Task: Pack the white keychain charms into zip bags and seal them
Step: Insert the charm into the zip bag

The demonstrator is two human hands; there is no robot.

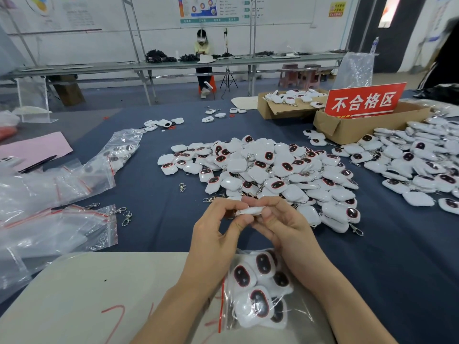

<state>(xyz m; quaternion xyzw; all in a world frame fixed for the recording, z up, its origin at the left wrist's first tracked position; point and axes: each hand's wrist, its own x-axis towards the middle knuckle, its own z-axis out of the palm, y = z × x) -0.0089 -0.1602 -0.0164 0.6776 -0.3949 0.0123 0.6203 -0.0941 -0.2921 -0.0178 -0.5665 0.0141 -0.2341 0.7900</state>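
My counter [154,227] has a dark blue cover. On it lie a heap of white charms [260,167], zip bags [57,234] at my left, two cardboard boxes [352,131] far right, and what looks like pink paper [32,147].

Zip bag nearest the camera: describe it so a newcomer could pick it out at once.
Start at the pale board nearest the camera. At its right end lies the zip bag. Unlike the bags piled at far left, it lies alone, bulging with white charms showing dark oval faces.
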